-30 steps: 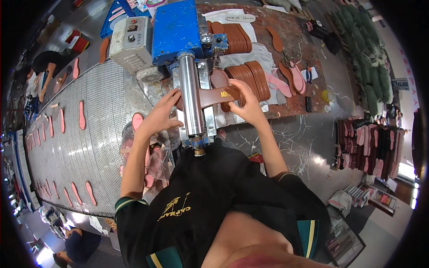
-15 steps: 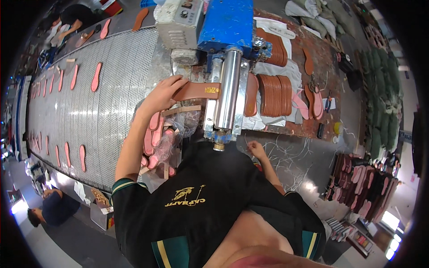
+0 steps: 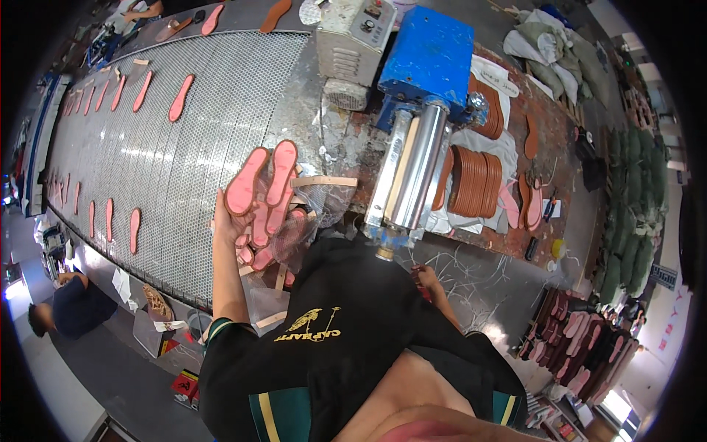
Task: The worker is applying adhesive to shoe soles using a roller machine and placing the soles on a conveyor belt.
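Note:
My left hand [image 3: 230,223] is at the near edge of the mesh conveyor, closed on a shoe insole [image 3: 247,183] with its pink face up and a brown rim. A second pink insole [image 3: 282,171] lies right beside it; I cannot tell whether the hand touches it. Below them is a heap of pink insoles [image 3: 259,227] with clear plastic film. My right hand [image 3: 425,278] is low by my waist, fingers curled, partly hidden; what it may hold is unclear. Between the hands stands the blue roller machine [image 3: 427,55] with its steel roller [image 3: 421,166].
Pink insoles are spread in rows along the mesh conveyor [image 3: 243,81]. Stacked brown insoles [image 3: 475,180] stand on the worn table [image 3: 479,234] right of the machine. A grey control box [image 3: 346,62] is behind. A rack of insoles [image 3: 574,339] stands at right; a person [image 3: 74,302] is far left.
My left hand has left the roller and moved down to the insole heap, now with a pink-faced insole. The brown strap-like insole is gone from the roller. The view has shifted.

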Demonstrator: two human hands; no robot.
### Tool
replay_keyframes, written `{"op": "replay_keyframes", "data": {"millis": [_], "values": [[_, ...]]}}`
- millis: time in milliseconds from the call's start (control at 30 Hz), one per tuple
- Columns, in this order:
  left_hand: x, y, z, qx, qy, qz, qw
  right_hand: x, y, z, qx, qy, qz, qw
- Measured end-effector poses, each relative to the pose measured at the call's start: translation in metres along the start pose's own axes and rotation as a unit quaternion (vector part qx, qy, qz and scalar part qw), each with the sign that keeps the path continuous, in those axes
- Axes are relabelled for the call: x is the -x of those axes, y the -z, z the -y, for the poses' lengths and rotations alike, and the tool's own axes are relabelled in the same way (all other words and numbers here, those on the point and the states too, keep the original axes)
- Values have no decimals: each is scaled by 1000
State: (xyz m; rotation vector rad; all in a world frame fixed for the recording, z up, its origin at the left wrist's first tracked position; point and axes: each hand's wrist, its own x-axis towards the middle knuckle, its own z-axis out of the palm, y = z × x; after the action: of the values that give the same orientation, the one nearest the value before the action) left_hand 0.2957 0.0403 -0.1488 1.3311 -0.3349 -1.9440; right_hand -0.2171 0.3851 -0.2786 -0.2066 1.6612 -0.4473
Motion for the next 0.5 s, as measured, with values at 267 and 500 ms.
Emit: {"op": "replay_keyframes", "data": {"millis": [267, 500], "values": [[-111, 23, -123, 88, -51, 91, 991, 28, -33, 39, -4, 28, -56, 998], [-191, 94, -101, 22, 5, -23, 999, 38, -56, 25, -6, 81, -94, 992]]}}
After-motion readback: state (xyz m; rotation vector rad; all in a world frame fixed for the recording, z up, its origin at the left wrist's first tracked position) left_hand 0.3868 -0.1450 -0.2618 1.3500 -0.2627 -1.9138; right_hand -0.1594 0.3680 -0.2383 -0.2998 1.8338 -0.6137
